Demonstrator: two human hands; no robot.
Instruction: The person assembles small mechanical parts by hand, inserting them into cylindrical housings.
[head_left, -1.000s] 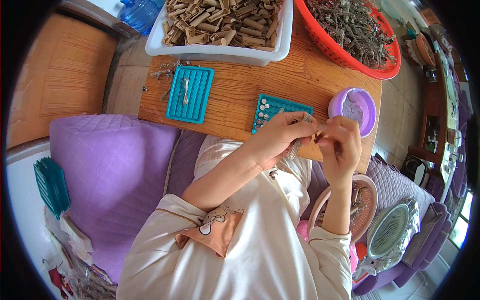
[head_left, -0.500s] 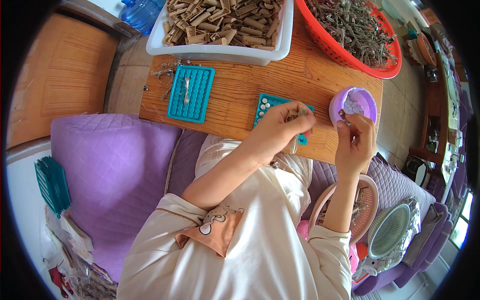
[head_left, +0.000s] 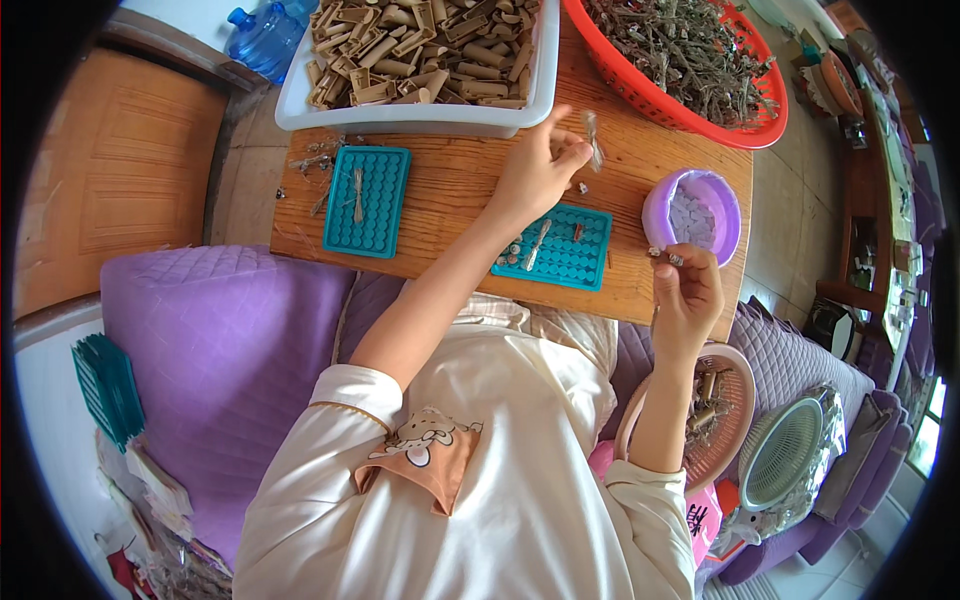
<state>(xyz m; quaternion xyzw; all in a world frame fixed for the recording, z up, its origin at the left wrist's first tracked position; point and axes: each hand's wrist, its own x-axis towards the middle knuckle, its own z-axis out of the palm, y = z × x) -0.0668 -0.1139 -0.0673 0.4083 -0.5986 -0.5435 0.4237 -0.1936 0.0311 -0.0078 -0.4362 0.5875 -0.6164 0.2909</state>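
Note:
My left hand (head_left: 540, 170) reaches over the table with its fingers apart. Just right of its fingertips is a blurred, thin greyish bundle (head_left: 592, 142), which looks free of the hand. In front of the purple tub (head_left: 652, 222) with pale pieces, my right hand (head_left: 690, 300) is closed in a pinch on a small silvery-brown piece (head_left: 675, 260). Between the hands lies a teal tray (head_left: 590, 265) with round cells. It carries a silvery wire bundle (head_left: 538, 244), a small reddish-brown piece (head_left: 578, 232) and several small discs at its left end. A tiny piece (head_left: 583, 187) rests beyond it.
Another teal tray (head_left: 388, 235) with a wire bundle (head_left: 358, 195) lies on the left. A white bin (head_left: 420, 118) of tan half-tube pieces and a red basket (head_left: 690, 122) of dry-looking bundles stand at the back. By my right forearm is a pink basket (head_left: 742, 400).
My left hand has moved up and away from my right hand, and its fingers have spread, letting go of the greyish bundle. My right hand keeps its pinch near the tub. The view has shifted slightly.

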